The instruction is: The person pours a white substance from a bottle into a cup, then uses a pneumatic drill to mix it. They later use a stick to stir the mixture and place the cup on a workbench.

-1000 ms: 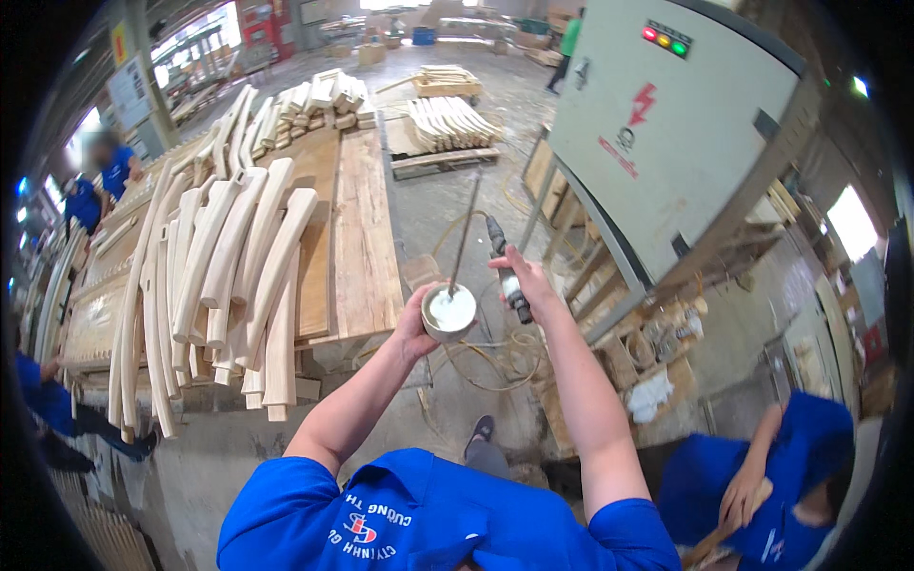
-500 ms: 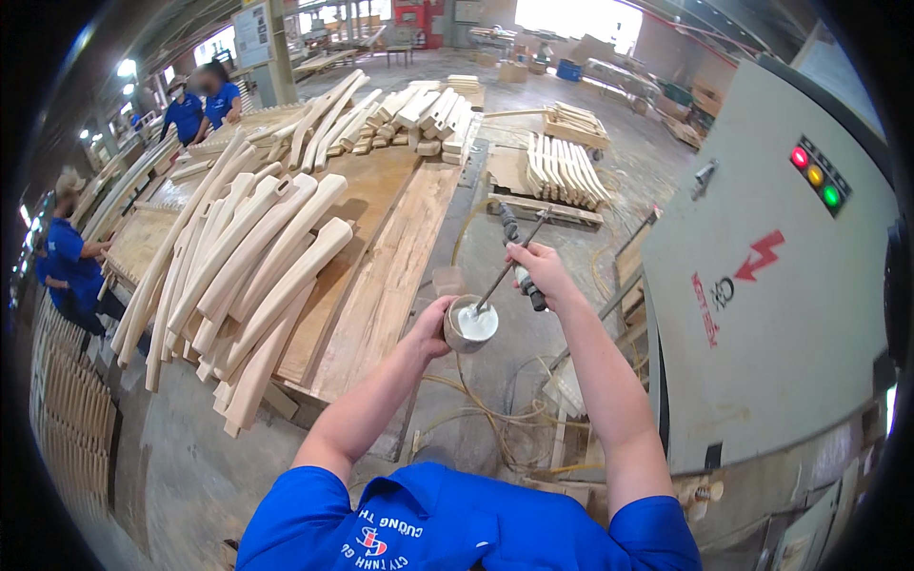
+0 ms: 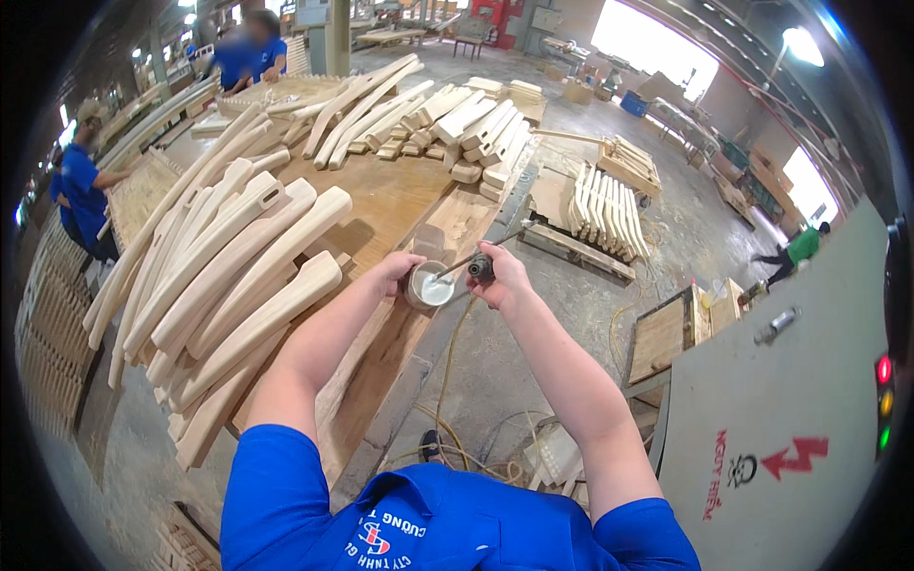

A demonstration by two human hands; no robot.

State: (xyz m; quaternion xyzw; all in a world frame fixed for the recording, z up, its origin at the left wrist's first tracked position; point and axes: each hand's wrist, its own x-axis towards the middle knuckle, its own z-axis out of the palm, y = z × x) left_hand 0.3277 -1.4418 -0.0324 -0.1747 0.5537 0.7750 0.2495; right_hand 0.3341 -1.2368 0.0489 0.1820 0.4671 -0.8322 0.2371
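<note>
My left hand [image 3: 399, 272] is closed around the side of a small cup [image 3: 415, 288] with white, creamy liquid [image 3: 437, 289] in it. In my right hand [image 3: 505, 278] are two things: a thin rod [image 3: 461, 263] slanting down into the cup, and a dark cylindrical hand tool [image 3: 481, 268] seen nearly end-on. The rod's lower tip is at the liquid. Both hands are close together above the near right edge of a wooden bench [image 3: 381, 366]. Curved pale wooden pieces [image 3: 249, 257] lie heaped on the bench beside my left arm.
More wooden pieces [image 3: 466, 124] are stacked farther along the bench. Pallets of curved parts [image 3: 607, 214] stand on the floor beyond. A grey electrical cabinet [image 3: 743, 419] rises at my right, and a yellowish hose [image 3: 447, 366] trails below. Several people in blue [image 3: 88, 186] work at the left.
The view has turned right. My hands, with the cup, rod and tool, are now over the bench's edge instead of the floor. The tool has swung from lengthwise to nearly end-on.
</note>
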